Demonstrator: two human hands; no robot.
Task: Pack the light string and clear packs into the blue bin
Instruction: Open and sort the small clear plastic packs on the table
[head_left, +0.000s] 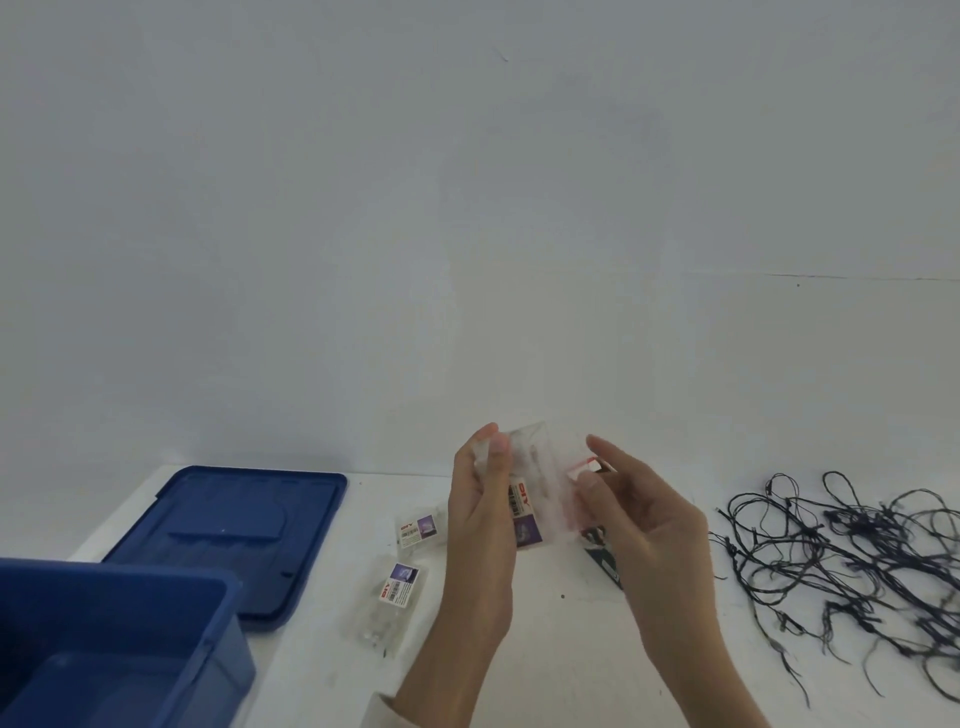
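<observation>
I hold one clear pack with a red-and-white label up above the white table. My left hand pinches its left edge between thumb and fingers. My right hand pinches its right side near a red strip. Two more clear packs lie flat on the table, one left of my left hand and one nearer to me. The dark light string lies in a loose tangle at the right. The blue bin stands open at the lower left corner.
The bin's blue lid lies flat on the table behind the bin. A dark flat item shows partly under my right hand. A plain pale wall rises right behind the table.
</observation>
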